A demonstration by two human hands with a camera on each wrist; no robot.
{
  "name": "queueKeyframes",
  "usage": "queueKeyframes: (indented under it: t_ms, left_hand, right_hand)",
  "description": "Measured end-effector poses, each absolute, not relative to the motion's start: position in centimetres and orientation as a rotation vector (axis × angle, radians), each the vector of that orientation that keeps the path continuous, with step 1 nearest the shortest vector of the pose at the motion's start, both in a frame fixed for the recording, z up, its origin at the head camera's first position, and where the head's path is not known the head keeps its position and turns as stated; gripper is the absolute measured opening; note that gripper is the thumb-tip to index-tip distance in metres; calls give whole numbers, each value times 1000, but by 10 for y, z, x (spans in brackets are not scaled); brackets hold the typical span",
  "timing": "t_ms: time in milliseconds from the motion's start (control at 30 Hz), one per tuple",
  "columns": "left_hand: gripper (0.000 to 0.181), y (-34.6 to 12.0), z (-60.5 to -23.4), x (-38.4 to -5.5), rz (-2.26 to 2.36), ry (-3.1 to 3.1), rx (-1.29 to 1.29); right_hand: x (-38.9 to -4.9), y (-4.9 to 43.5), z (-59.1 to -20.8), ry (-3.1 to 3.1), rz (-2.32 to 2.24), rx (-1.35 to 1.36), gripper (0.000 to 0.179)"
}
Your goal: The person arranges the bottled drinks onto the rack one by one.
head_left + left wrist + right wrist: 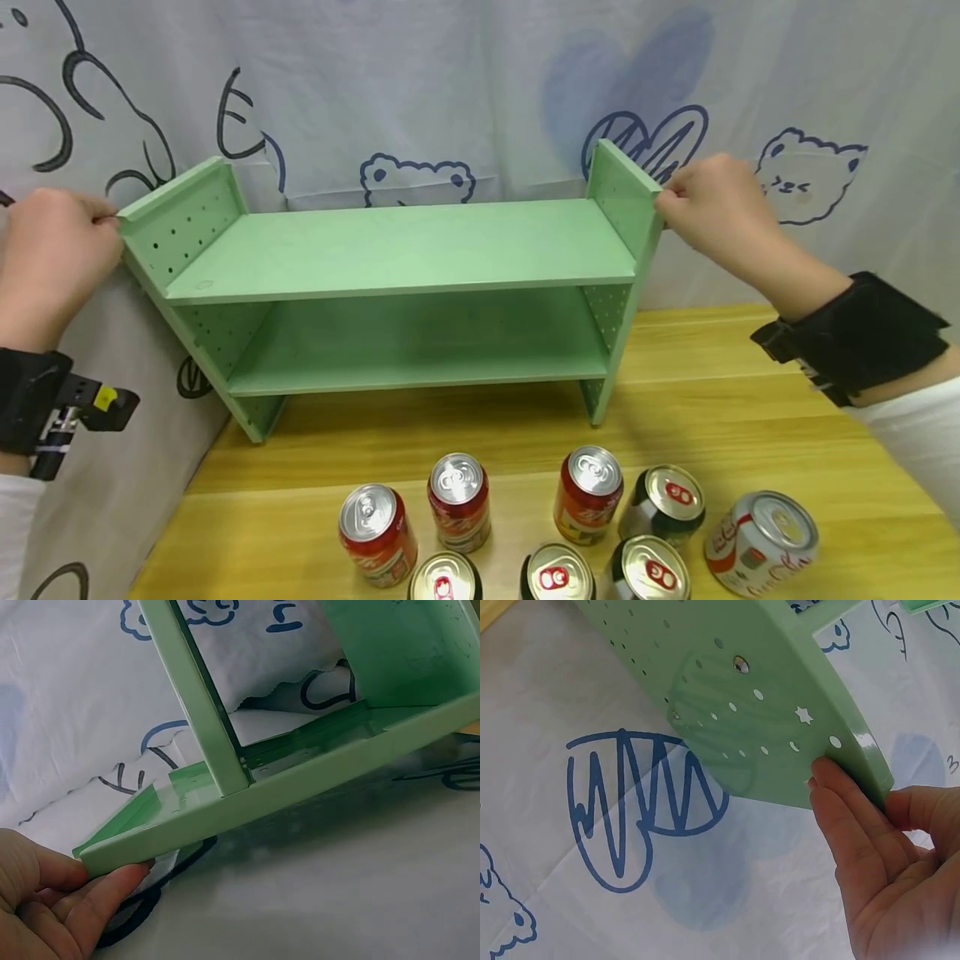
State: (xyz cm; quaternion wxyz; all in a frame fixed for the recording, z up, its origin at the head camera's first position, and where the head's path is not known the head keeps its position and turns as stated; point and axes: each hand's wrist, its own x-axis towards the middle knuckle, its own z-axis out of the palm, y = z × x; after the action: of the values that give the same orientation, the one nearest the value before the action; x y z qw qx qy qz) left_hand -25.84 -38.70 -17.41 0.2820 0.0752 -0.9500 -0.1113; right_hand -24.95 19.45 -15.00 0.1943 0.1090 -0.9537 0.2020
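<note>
A pale green two-tier shelf [405, 250] with perforated side panels stands toward the back of the wooden table. My left hand [60, 254] pinches the top front corner of its left side panel [187, 817]. On the opposite side, my right hand [716, 204] pinches the top front corner of the right side panel [780, 727], thumb on one face and fingers on the other. Both tiers hold nothing. In front of the shelf stand several soda cans, among them red ones [459, 504] and dark ones with gold lids [663, 504].
A white and red can [761, 542] stands at the right end of the group. The wooden table [712, 392] extends to the right. Behind it hangs a white cloth [480, 92] with blue and black drawings, also along the left edge.
</note>
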Motion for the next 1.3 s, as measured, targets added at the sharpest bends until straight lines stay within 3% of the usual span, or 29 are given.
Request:
queueKeyframes:
  t_ms: [467, 1300]
  left_hand:
    - [31, -317, -151, -212, -374, -2548, 122]
    - [36, -291, -148, -188, -453, -2591, 79]
  right_hand:
    - [-242, 215, -150, -2677, 496, 329, 36]
    - [-229, 249, -153, -2664, 527, 223, 34]
